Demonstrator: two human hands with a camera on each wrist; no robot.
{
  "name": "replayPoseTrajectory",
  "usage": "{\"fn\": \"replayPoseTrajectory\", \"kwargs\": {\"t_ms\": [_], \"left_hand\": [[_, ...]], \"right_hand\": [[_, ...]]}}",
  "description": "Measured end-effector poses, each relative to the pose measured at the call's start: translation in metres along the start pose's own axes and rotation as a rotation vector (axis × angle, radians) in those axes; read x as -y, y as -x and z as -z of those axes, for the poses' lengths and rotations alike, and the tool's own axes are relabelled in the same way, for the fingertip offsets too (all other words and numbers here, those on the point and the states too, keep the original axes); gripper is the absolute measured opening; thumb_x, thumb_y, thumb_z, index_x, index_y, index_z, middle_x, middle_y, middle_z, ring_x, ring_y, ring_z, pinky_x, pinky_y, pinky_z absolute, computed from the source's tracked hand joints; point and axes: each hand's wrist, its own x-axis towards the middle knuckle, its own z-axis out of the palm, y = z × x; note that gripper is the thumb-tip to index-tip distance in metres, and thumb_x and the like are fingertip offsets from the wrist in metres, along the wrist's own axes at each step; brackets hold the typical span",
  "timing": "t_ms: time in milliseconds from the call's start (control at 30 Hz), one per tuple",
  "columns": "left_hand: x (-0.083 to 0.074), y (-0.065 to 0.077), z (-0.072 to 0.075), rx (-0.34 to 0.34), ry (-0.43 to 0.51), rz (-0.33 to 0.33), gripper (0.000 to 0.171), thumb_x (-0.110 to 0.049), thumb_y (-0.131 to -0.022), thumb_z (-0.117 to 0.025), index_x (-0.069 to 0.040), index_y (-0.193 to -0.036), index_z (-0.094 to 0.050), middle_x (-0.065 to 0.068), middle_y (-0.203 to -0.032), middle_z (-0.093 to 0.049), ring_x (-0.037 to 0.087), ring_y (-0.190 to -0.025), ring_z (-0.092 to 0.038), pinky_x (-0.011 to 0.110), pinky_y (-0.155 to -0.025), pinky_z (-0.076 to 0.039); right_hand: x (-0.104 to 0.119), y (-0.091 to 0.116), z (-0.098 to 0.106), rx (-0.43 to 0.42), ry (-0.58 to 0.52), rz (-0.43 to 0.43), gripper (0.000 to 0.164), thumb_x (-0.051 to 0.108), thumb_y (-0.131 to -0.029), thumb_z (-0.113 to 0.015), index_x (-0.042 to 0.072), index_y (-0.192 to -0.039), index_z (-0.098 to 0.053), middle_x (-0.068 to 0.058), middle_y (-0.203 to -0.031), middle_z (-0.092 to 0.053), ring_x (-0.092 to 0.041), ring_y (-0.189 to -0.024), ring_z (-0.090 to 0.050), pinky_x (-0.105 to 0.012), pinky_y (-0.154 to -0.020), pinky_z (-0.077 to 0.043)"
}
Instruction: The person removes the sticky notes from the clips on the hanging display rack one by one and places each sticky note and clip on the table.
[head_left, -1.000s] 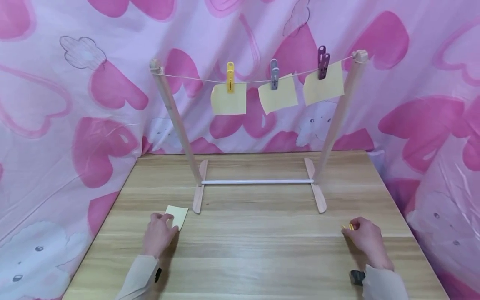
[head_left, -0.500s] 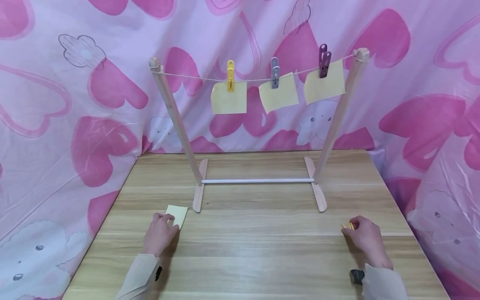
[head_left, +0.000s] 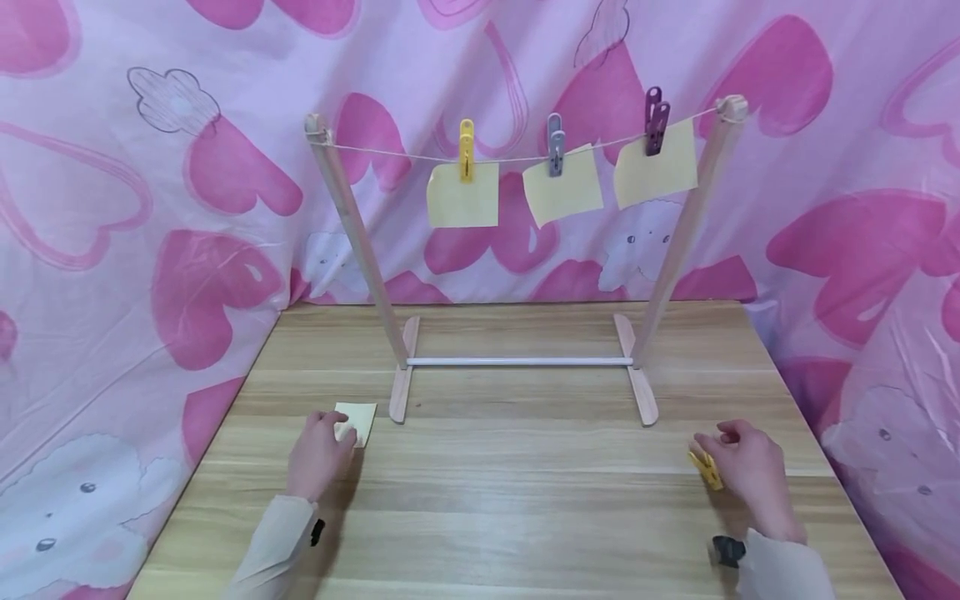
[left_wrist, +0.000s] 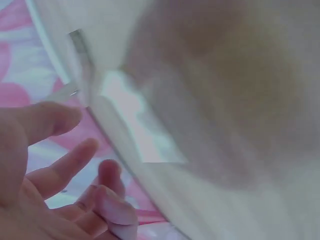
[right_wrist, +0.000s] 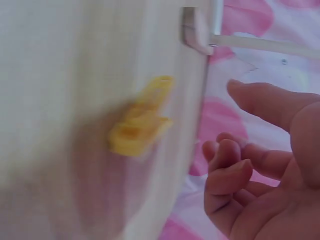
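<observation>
A pale yellow paper sheet (head_left: pixel 364 423) lies on the table at the left. Just above it is my left hand (head_left: pixel 318 458), its fingers apart from the sheet (left_wrist: pixel 135 125) and loosely bent in the left wrist view. At the right, a yellow clothespin (head_left: pixel 708 470) lies on the tabletop. Over it hovers my right hand (head_left: pixel 750 471), holding nothing; the right wrist view has a gap between the fingers and the clothespin (right_wrist: pixel 140 120), which looks blurred there.
Across the back stands a wooden rack (head_left: pixel 356 233) with a string. From the string hang paper sheets under a yellow clothespin (head_left: pixel 467 152), a grey clothespin (head_left: pixel 556 146) and a dark purple clothespin (head_left: pixel 657 123). A pink patterned cloth (head_left: pixel 225 167) surrounds the table (head_left: pixel 517 500).
My right hand has let go of the yellow clothespin and risen off it. My left hand has lifted slightly from the paper sheet. The head view has shifted a little.
</observation>
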Motion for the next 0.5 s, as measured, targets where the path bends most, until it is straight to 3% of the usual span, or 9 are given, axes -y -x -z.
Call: {"fn": "replayPoseTrajectory", "kwargs": {"t_ms": [100, 200, 333, 433, 500], "left_hand": [[-0.011, -0.006, 0.010, -0.063, 0.053, -0.051, 0.032, -0.018, -0.090, -0.059, 0.004, -0.112, -0.065, 0.026, -0.113, -0.059, 0.039, -0.095, -0.061, 0.053, -0.080, -0.050], [-0.028, -0.013, 0.022, -0.104, 0.141, -0.100, 0.025, -0.017, -0.092, -0.059, 0.001, -0.108, -0.068, 0.021, -0.110, -0.065, 0.033, -0.089, -0.062, 0.045, -0.077, -0.050], [-0.053, -0.022, 0.038, -0.119, 0.296, -0.155, 0.021, -0.019, -0.095, -0.060, -0.005, -0.105, -0.070, 0.014, -0.097, -0.069, 0.015, -0.068, -0.058, 0.028, -0.061, -0.046], [-0.073, -0.027, 0.051, -0.078, 0.430, -0.162, 0.022, -0.024, -0.095, -0.061, -0.008, -0.106, -0.071, 0.008, -0.084, -0.067, 0.009, -0.061, -0.057, 0.022, -0.052, -0.043], [-0.087, -0.031, 0.059, -0.028, 0.532, -0.150, 0.025, -0.026, -0.096, -0.060, -0.007, -0.108, -0.070, 0.001, -0.080, -0.066, 0.009, -0.060, -0.058, 0.022, -0.050, -0.042]], "right_hand": [[0.009, -0.001, 0.009, -0.078, -0.032, 0.053, 0.048, 0.031, -0.091, -0.064, -0.011, -0.113, -0.060, -0.029, -0.100, -0.065, -0.030, -0.079, -0.064, -0.036, -0.066, -0.048], [0.023, -0.004, 0.023, -0.134, -0.078, 0.098, 0.045, 0.032, -0.092, -0.063, -0.007, -0.115, -0.062, -0.024, -0.100, -0.067, -0.002, -0.070, -0.058, -0.021, -0.057, -0.043], [0.052, -0.008, 0.046, -0.265, -0.140, 0.147, 0.037, 0.030, -0.090, -0.067, 0.001, -0.112, -0.067, 0.013, -0.085, -0.067, 0.022, -0.062, -0.043, -0.011, -0.056, -0.038], [0.079, -0.009, 0.063, -0.355, -0.191, 0.180, 0.032, 0.027, -0.088, -0.070, 0.005, -0.110, -0.070, 0.039, -0.077, -0.050, 0.024, -0.063, -0.043, -0.006, -0.058, -0.037], [0.097, -0.008, 0.073, -0.382, -0.225, 0.211, 0.030, 0.026, -0.088, -0.070, 0.005, -0.110, -0.070, 0.044, -0.078, -0.046, 0.022, -0.066, -0.045, -0.003, -0.060, -0.037]]}}
